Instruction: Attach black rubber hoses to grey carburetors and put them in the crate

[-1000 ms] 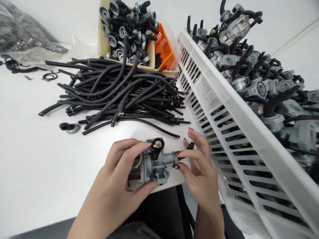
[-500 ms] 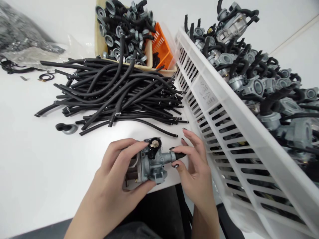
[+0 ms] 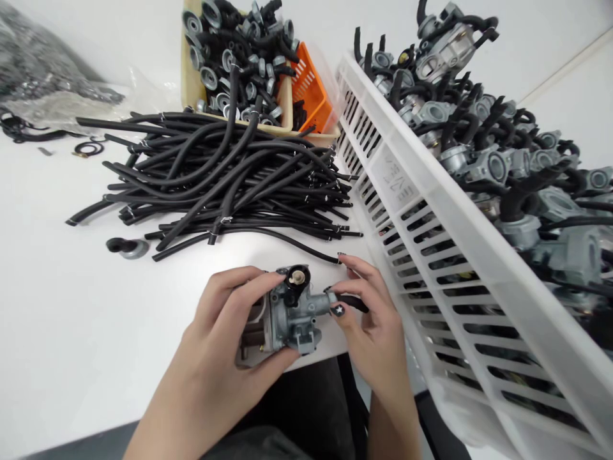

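Near the table's front edge, my left hand (image 3: 211, 348) is wrapped round the body of a grey metal carburetor (image 3: 292, 322), thumb below and fingers on top. A round black part with a pale centre faces up on it. On the carburetor's right end sits a small metal cap (image 3: 331, 297) with a black rubber boot (image 3: 355, 302) bending out to the right. Thumb and index finger of my right hand (image 3: 380, 332) pinch this cap, while the other fingers are raised and bent. A similar loose cap with a rubber elbow (image 3: 127, 246) lies on the table at the left.
A pile of black hoses (image 3: 239, 185) lies just beyond my hands. Behind it stands a cream bin (image 3: 286, 108) of caps beside an orange basket (image 3: 318, 96). A white slatted crate (image 3: 431, 236) full of carburetors rises close on the right. Plastic bags (image 3: 52, 105) lie far left.
My right thumb and fingers have moved slightly left and closed round the cap. The rubber boot now shows longer and points more to the right. My left hand and the carburetor stay put.
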`<state>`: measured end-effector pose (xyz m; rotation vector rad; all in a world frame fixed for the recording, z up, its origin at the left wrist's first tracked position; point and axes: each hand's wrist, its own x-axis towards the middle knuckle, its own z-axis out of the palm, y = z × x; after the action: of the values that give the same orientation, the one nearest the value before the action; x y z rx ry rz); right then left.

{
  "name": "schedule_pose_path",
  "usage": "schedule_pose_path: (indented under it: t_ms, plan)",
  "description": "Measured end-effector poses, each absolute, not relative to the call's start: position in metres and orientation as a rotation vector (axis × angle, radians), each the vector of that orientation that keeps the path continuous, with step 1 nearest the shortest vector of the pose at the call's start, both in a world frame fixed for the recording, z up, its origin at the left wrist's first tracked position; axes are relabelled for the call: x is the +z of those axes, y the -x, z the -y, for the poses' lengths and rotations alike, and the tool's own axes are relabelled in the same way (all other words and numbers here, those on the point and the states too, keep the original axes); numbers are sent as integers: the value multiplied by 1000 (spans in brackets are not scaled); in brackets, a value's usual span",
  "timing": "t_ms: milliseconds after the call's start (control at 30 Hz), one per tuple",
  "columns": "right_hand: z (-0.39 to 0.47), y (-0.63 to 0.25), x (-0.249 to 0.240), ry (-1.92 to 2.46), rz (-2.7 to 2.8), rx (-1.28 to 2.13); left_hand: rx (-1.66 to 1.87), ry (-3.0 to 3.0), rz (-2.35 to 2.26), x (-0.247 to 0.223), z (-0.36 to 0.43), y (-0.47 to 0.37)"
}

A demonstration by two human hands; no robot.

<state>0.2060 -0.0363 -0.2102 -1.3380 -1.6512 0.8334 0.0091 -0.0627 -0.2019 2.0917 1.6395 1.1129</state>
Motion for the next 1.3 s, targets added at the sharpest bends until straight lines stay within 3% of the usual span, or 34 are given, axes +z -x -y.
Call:
schedule_pose_path:
  t_ms: [200,1300]
  plan:
    - [36,-219,-212,1105,1683,997,1092,-2051,-1662,-199,64,-11]
    - [36,-208,-211,1319,1596,915,1104,-2076,-1620,-203,64,-7]
